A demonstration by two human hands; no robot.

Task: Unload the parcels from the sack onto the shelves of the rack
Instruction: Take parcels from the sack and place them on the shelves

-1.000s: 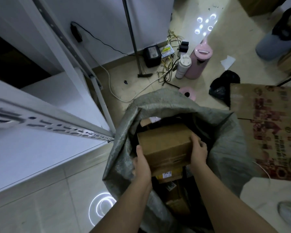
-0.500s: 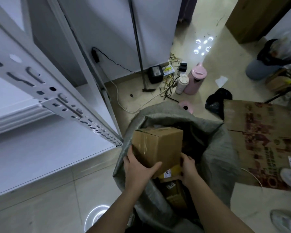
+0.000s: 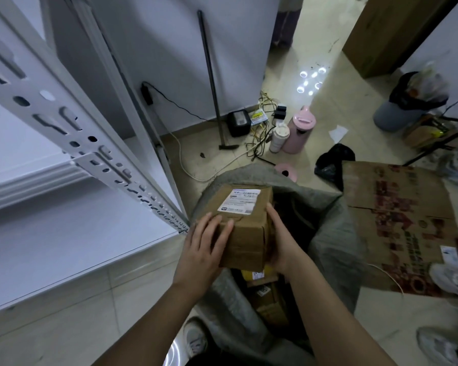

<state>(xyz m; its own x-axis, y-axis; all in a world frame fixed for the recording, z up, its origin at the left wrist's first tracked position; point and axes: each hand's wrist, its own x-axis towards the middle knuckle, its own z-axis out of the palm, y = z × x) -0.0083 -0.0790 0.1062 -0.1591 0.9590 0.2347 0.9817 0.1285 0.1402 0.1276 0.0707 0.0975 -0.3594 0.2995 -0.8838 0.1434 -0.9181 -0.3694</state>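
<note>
Cardboard parcel (image 3: 245, 225), white label uppermost, held over the mouth of the grey sack (image 3: 328, 249). Left hand (image 3: 204, 252) grips its near-left corner, fingers wrapped on top; right hand (image 3: 280, 241) clasps the right side. White rack (image 3: 72, 143) at nine o'clock; more parcels (image 3: 267, 297) inside the sack.

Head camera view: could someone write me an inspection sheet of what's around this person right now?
Surface: white rack shelf, bare where visible, above a tiled floor.
Job's things: cardboard parcel with a shipping label, held above the open grey sack; more parcels inside the sack.
Clutter: pink kettle, white tumbler, hammer, flattened carton.
Hands: left hand and right hand hold the parcel's sides.
Cables: white cord and tangled wires by the wall.
Surroundings: lined bin, white wall.
</note>
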